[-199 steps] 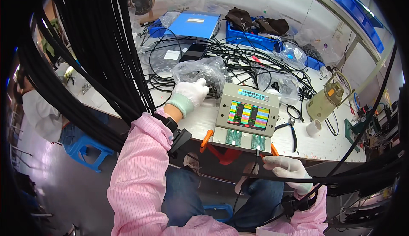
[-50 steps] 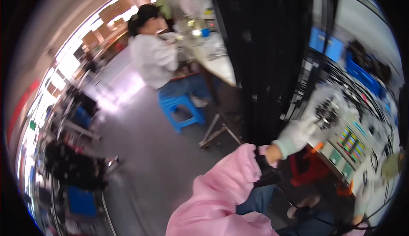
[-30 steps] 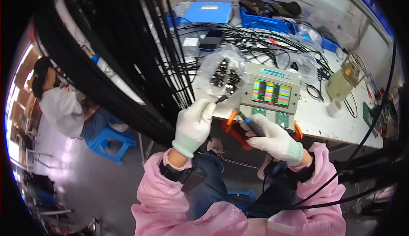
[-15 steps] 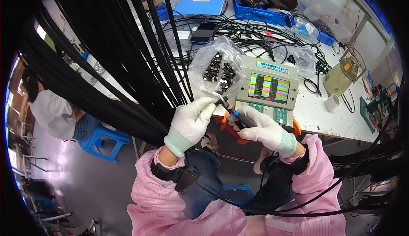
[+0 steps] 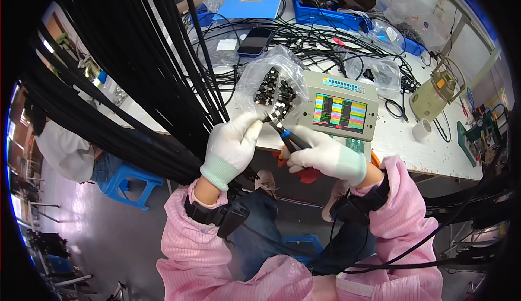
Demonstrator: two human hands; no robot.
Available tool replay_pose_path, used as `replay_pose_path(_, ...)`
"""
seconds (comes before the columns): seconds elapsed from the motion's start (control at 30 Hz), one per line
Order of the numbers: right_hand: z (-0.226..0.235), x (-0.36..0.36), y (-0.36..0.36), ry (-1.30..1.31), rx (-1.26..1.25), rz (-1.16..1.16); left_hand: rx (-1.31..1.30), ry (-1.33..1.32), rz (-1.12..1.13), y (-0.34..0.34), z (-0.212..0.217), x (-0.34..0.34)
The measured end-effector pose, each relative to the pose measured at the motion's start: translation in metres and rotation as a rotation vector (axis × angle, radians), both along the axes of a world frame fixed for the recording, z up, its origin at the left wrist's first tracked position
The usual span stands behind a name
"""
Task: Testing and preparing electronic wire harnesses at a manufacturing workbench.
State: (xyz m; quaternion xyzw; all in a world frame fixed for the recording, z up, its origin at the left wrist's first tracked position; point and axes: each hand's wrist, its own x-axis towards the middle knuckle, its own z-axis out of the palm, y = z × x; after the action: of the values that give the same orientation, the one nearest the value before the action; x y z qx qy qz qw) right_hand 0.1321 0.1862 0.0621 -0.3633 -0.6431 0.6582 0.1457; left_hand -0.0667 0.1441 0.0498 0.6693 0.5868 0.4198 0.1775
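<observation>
The left hand (image 5: 232, 146) pinches a small cable plug (image 5: 271, 117) above the worktop (image 5: 391, 138) edge, and the right hand (image 5: 320, 153) grips pliers (image 5: 286, 136), best squeezed gently and straight.

Two white-gloved hands: left hand (image 5: 232, 148), right hand (image 5: 324, 154). One grey tester with coloured screen (image 5: 339, 112), one clear bag of small connectors (image 5: 271, 84), one tape roll (image 5: 420, 130), one phone (image 5: 255, 40), two blue stools (image 5: 130, 181) (image 5: 304, 245).
</observation>
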Motion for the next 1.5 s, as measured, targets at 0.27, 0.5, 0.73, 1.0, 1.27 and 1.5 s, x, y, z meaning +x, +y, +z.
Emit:
replay_pose_path(0.27,-0.002,-0.027,0.016,0.072,-0.263,-0.009,-0.021,0.325,0.291,0.029,0.003,0.002)
replay_pose_path(0.5,-0.017,-0.009,0.027,0.375,-0.525,-0.005,-0.036,0.111,0.207,0.017,-0.019,-0.01)
replay_pose_path(0.73,-0.031,0.158,0.011,-0.281,0.789,-0.801,-0.309,-0.615,-0.192,-0.046,0.002,0.019)
replay_pose_path(1.0,-0.059,0.206,-0.015,-0.903,1.659,-0.699,-0.445,-0.641,-0.517,-0.062,0.01,0.103)
replay_pose_path(1.27,-0.003,0.154,-0.086,-0.149,0.437,-0.409,-0.474,-0.527,-0.604,-0.053,0.029,0.171)
replay_pose_path(1.5,0.005,0.166,-0.092,0.09,0.037,-0.521,-0.591,-0.529,-0.668,-0.058,0.015,0.188)
